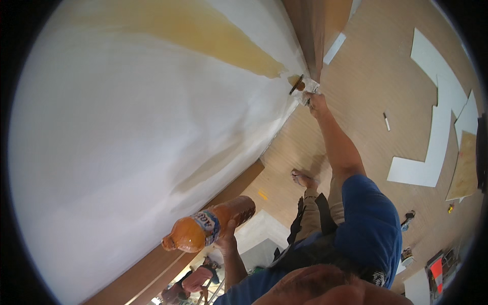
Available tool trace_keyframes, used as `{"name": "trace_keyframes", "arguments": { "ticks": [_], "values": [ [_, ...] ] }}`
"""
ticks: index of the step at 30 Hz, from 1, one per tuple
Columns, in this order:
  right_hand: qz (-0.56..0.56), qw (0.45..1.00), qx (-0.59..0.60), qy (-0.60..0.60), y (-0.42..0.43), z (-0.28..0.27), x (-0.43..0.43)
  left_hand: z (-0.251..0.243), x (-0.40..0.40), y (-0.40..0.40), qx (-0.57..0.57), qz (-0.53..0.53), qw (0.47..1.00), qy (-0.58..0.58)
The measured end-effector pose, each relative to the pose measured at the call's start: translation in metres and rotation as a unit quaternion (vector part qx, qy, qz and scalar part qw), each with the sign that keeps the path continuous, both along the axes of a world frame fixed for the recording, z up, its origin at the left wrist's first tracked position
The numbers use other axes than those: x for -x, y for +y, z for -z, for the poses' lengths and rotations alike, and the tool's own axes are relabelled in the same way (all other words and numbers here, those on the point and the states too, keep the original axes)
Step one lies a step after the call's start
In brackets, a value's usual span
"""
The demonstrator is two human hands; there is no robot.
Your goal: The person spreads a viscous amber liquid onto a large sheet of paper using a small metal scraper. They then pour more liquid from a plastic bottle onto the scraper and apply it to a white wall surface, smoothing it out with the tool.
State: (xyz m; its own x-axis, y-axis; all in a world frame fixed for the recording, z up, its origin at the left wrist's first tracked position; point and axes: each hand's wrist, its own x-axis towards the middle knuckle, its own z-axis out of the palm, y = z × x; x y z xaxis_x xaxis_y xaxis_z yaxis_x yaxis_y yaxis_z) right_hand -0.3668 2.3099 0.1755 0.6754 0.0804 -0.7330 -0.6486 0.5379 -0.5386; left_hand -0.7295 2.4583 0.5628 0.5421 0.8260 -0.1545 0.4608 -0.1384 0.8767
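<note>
My left hand [227, 241] is wrapped around a plastic bottle [190, 233] of amber liquid, tilted with its neck to the lower left. The bottle bears a blue-and-white label. In my right hand [317, 103] is a flat, stained spreader [307, 87] with a dark edge and an amber smear on it. That edge is at the far right end of a large white panel or wall surface [126, 137]; exact contact is hard to tell. A wide amber band of wet-looking adhesive [213, 42] runs across the white surface towards the spreader.
White cut sheets [442, 114] and a tan board [463, 167] lie on the wood-patterned floor [354, 68]. A marker [386, 121] lies nearer. A brown board edge [244, 179] borders the white surface. Other people [198, 280] are at lower left. An orange-and-white object [436, 272] stands lower right.
</note>
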Motion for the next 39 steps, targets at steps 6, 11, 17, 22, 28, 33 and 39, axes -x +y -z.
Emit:
{"name": "trace_keyframes", "arguments": {
  "ticks": [6,11,17,22,28,33,39],
  "values": [
    [0.048,0.988,-0.048,-0.136,-0.003,-0.187,0.001,-0.009,-0.010,0.016,0.042,0.082,0.995,-0.023],
    [0.040,0.969,-0.028,-0.241,-0.001,-0.369,0.001,-0.009,-0.007,0.006,-0.020,0.125,0.976,-0.175],
    [0.036,0.894,0.055,-0.443,-0.017,-0.584,-0.050,-0.077,-0.032,-0.013,-0.019,0.221,0.936,-0.272],
    [0.079,0.716,0.378,-0.581,-0.019,-0.744,-0.008,-0.083,-0.021,-0.008,0.048,0.180,0.935,-0.303],
    [-0.021,0.416,0.659,-0.626,0.091,-0.719,0.027,-0.052,-0.004,0.011,0.011,0.144,0.953,-0.265],
    [0.029,0.314,0.589,-0.744,0.085,-0.644,0.084,-0.038,-0.007,0.022,-0.007,0.135,0.950,-0.281],
    [0.052,0.278,0.494,-0.822,-0.006,-0.660,0.045,-0.068,-0.003,0.014,-0.042,0.116,0.947,-0.297]
  ]
}}
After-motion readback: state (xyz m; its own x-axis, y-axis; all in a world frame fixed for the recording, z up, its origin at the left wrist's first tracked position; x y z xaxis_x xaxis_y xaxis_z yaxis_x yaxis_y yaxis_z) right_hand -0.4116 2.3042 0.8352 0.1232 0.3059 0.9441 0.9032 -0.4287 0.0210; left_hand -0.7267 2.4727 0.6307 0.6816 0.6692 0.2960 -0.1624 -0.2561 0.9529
